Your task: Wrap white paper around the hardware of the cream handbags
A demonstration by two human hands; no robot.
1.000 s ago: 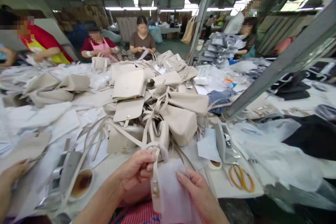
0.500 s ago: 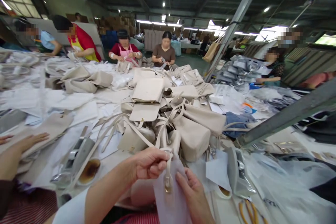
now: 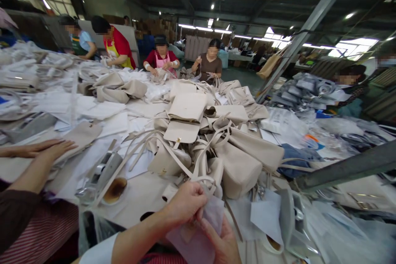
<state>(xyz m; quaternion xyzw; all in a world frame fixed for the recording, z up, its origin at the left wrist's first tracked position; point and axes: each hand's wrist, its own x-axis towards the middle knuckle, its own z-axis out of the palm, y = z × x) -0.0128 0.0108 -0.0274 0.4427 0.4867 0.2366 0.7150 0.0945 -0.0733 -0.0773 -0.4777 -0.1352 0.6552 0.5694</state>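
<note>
My left hand pinches a cream bag strap against a sheet of thin white wrapping paper at the bottom middle. My right hand sits under the paper and holds it from below; the strap's metal buckle is covered by the paper. The strap runs up to a pile of cream leather bags heaped on the table right in front of me.
A co-worker's arm and hand press on a flat bag piece at the left. Several people work along the far side. A round dish with brown residue, a tape roll, plastic sleeves and a slanted steel post at right.
The view has swung left and up. My hands have folded the white paper over the strap's buckle, which showed before. The scissors at the right have left the view.
</note>
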